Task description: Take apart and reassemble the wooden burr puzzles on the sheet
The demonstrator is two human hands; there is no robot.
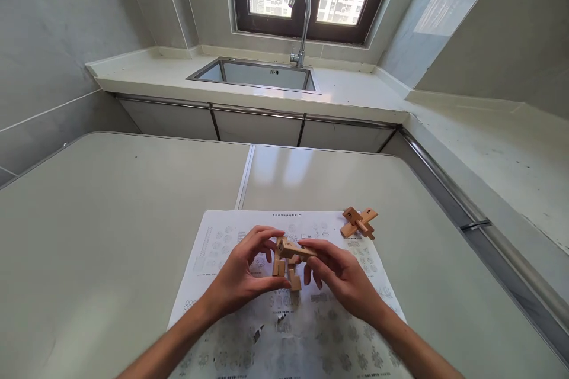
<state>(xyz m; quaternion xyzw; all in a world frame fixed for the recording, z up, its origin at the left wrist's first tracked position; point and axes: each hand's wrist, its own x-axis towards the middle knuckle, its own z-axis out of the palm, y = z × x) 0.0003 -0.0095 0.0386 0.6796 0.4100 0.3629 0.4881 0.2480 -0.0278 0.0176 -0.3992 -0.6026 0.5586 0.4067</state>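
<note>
My left hand grips two upright wooden puzzle pieces between its thumb and fingers, over a printed instruction sheet. Pinched in my right hand is another notched wooden piece, which lies across the top of the others. Where these pieces touch or interlock is partly hidden by my fingers. At the sheet's upper right corner rests a crossed cluster of wooden puzzle pieces, with numbers marked on some of them.
The sheet is torn near its lower middle and lies on a pale folding table with a centre seam. Beyond the table stand a counter with a sink, a faucet and a window. Another counter runs along the right.
</note>
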